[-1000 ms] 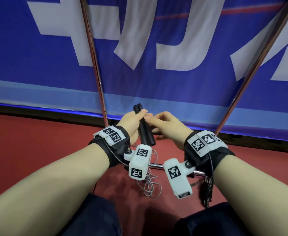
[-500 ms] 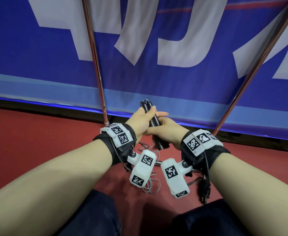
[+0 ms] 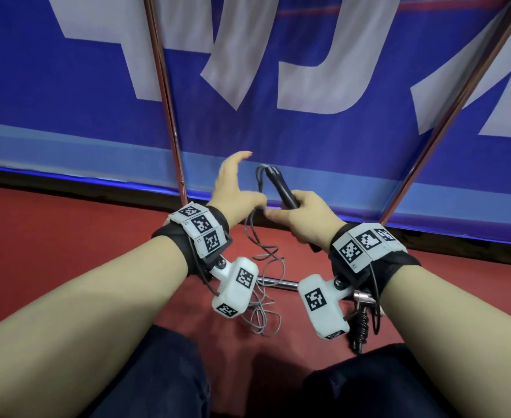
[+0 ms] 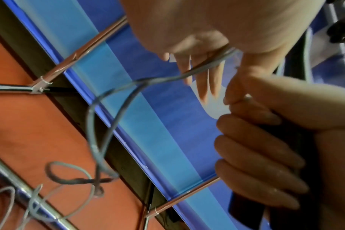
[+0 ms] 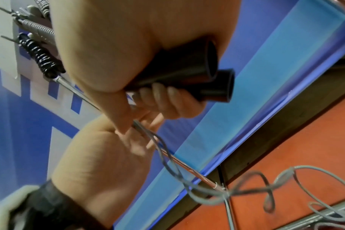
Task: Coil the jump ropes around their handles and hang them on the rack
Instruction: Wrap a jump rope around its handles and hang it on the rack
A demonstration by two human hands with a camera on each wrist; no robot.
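Note:
My right hand [image 3: 301, 217] grips two black jump-rope handles [image 3: 282, 188] together; their ends stick out of the fist [image 5: 213, 80]. The grey rope [image 3: 258, 182] leaves the handles' far tips, drops behind my left thumb, and ends in a loose tangle [image 3: 263, 300] on the red floor. My left hand [image 3: 236, 188] is beside the handles with its fingers [image 4: 203, 77] straight. The rope [image 4: 213, 62] lies in the crook between that thumb and the palm. My right thumb tip [image 5: 124, 126] touches the rope at the left palm.
Two slanted metal rack poles [image 3: 169, 116] [image 3: 447, 116] stand before a blue banner. A low rack crossbar [image 3: 278, 284] runs under my wrists, over the rope tangle. A black handle pair wound with rope [image 3: 359, 330] hangs by my right wrist.
My left hand has let go of the handles and spread its fingers, moving left and up. My right hand has taken the handles alone and tilted them left. A rope loop now rises from their tips.

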